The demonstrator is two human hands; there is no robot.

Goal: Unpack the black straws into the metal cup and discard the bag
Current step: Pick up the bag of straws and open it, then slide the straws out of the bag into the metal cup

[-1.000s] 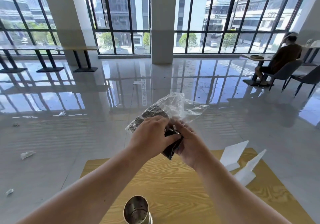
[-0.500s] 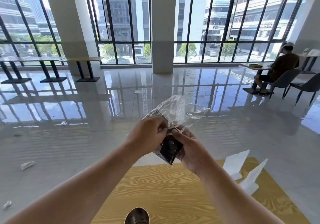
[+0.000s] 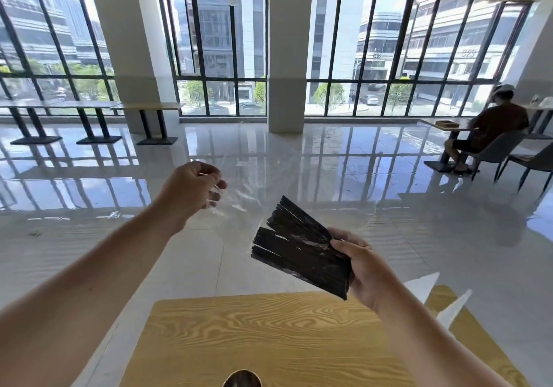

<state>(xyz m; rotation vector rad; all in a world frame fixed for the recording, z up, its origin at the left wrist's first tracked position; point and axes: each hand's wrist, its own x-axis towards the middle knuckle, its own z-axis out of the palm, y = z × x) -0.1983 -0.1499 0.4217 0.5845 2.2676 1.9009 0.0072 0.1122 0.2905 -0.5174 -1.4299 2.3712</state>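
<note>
The right hand (image 3: 362, 270) gripped one end of the fanned black straws (image 3: 299, 246) above the table (image 3: 269, 332), the left hand (image 3: 191, 189) pinched the clear bag (image 3: 239, 204) beyond the table's far edge, and the cup (image 3: 242, 380) stood at its near edge.

Black straws (image 3: 299, 249) — fanned bundle, tilted, midair; clear bag (image 3: 239, 195) up-left; metal cup (image 3: 242, 380) rim below.
</note>
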